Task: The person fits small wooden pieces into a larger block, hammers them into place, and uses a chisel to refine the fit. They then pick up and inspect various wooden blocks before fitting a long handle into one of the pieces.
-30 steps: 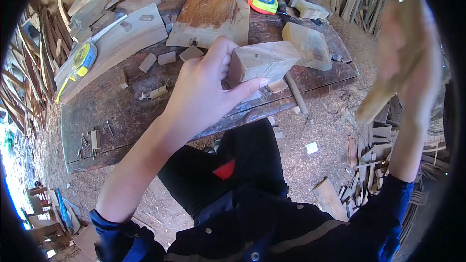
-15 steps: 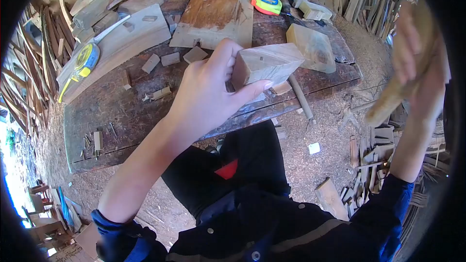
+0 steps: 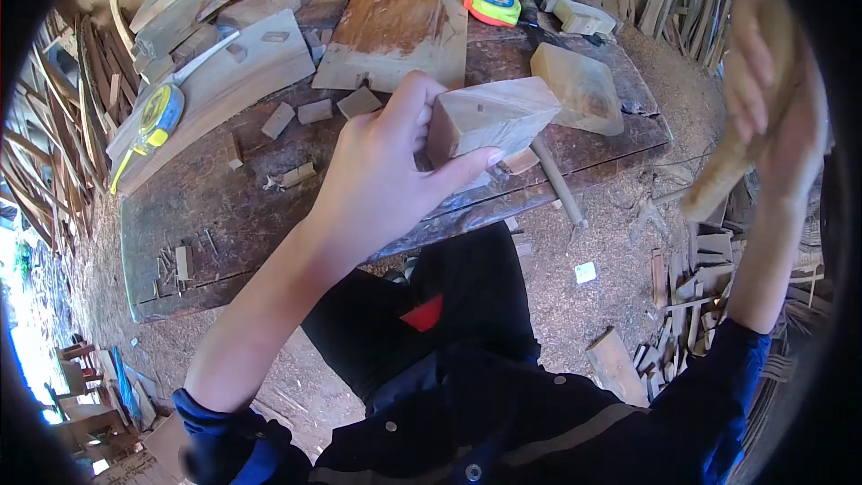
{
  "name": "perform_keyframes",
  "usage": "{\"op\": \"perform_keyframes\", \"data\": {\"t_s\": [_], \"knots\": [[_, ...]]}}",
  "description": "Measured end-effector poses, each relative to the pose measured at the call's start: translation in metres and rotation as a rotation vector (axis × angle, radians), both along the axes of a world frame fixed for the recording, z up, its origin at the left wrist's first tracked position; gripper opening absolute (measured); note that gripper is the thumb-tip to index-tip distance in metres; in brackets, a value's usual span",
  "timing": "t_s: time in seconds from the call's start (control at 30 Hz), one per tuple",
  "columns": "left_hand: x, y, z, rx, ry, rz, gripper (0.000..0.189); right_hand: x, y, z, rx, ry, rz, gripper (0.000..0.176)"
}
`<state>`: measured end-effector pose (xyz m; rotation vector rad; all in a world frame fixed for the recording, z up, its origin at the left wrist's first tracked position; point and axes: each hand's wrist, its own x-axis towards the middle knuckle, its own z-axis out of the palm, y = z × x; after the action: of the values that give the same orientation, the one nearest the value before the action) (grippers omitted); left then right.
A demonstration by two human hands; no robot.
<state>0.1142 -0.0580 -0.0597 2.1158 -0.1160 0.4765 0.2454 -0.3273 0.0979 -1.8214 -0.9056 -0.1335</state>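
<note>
Wooden block sits in the left hand, above the front part of the workbench, its thumb along the near face and the other fingers curled at the left end. The main risk, I judge, is to that thumb: it lies exposed on the block, so a stray swing of the thick wooden stick in the right hand could catch it. That hand is out to the side, fingers around the stick; how firmly they close, I cannot tell. With one end gripped, a knock at the free end could twist the block loose, and, near the bench edge, it might drop to the floor. The slim rod juts past that edge, so a brushing sleeve or leg could tip it off. Loose nails could scratch wood dragged across them.
</note>
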Motion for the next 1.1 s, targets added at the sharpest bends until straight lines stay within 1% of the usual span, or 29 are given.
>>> {"op": "perform_keyframes", "data": {"t_s": [0.03,0.07,0.1,0.13,0.17,0.2,0.23,0.27,0.33,0.37,0.43,0.47,0.57,0.63,0.7,0.73,0.77,0.8,0.87,0.97,1.0,1.03,1.07,1.1], "knots": [[0.0,0.0,0.0,0.003,0.005,0.001,0.046,-0.003,0.005,-0.006,-0.007,-0.02,-0.03,0.064],[0.0,0.001,0.0,0.005,0.011,0.002,0.046,-0.01,0.012,-0.016,-0.11,-0.046,-0.101,0.059],[0.0,0.0,0.0,0.008,0.017,0.005,0.045,-0.016,0.015,-0.022,-0.267,-0.08,-0.124,0.054],[0.003,-0.001,-0.004,-0.01,-0.05,0.016,0.047,-0.012,0.01,-0.028,-0.496,-0.16,0.022,0.049],[0.007,-0.001,-0.011,-0.027,-0.116,0.027,0.049,-0.009,0.007,-0.032,-0.644,-0.254,0.147,0.045],[0.009,-0.001,-0.012,-0.033,-0.143,0.028,0.05,-0.004,0.007,-0.031,-0.664,-0.342,0.211,0.043],[0.01,-0.002,-0.013,-0.038,-0.171,0.029,0.051,0.001,0.006,-0.03,-0.677,-0.431,0.274,0.041],[0.008,-0.001,-0.013,-0.04,-0.158,0.025,0.051,-0.005,0.003,-0.023,-0.638,-0.382,0.199,0.046],[0.006,-0.001,-0.013,-0.043,-0.145,0.019,0.051,-0.017,0.003,-0.011,-0.44,-0.293,-0.002,0.056],[0.007,-0.001,-0.013,-0.044,-0.15,0.017,0.051,-0.018,0.002,-0.007,-0.362,-0.278,-0.04,0.061],[0.008,-0.001,-0.013,-0.03,-0.167,0.019,0.051,-0.005,-0.006,0.002,-0.205,-0.19,0.005,0.064],[0.009,-0.001,-0.015,-0.012,-0.178,0.027,0.051,0.0,-0.008,0.0,-0.11,-0.088,0.059,0.065],[0.009,-0.001,-0.014,-0.017,-0.164,0.033,0.051,-0.016,0.005,-0.007,-0.279,0.01,0.007,0.037],[0.007,-0.002,-0.013,-0.03,-0.148,0.034,0.052,-0.014,0.011,-0.028,-0.593,-0.205,0.108,0.038],[0.006,-0.002,-0.01,-0.029,-0.122,0.027,0.051,0.001,0.012,-0.017,-0.866,-0.374,0.176,0.04],[0.006,-0.003,-0.006,-0.03,-0.095,0.018,0.05,0.016,0.006,-0.018,-0.798,-0.599,0.216,0.038],[0.001,-0.003,-0.002,-0.04,-0.029,0.007,0.047,0.013,0.005,-0.011,-0.712,-0.601,0.155,0.039],[-0.001,-0.004,0.002,-0.054,0.038,0.001,0.045,0.009,0.005,-0.007,-0.615,-0.5,0.072,0.042],[-0.002,-0.004,0.006,-0.039,0.06,0.017,0.045,0.0,0.003,-0.001,-0.372,-0.301,-0.073,0.048],[-0.002,-0.002,0.005,-0.024,0.073,0.019,0.044,-0.004,0.009,0.003,-0.005,-0.075,0.241,0.047],[-0.001,-0.002,0.004,-0.021,0.069,0.012,0.044,-0.007,0.008,-0.001,-0.138,-0.042,0.156,0.045],[0.001,-0.003,-0.001,-0.058,0.011,0.012,0.047,-0.011,0.005,-0.008,-0.268,-0.011,0.068,0.042],[0.004,-0.004,-0.009,-0.092,-0.05,0.009,0.049,-0.008,0.005,-0.019,-0.427,-0.126,0.083,0.041],[0.005,-0.006,-0.008,-0.122,-0.112,0.006,0.052,-0.006,0.004,-0.029,-0.572,-0.251,0.102,0.04]]}}
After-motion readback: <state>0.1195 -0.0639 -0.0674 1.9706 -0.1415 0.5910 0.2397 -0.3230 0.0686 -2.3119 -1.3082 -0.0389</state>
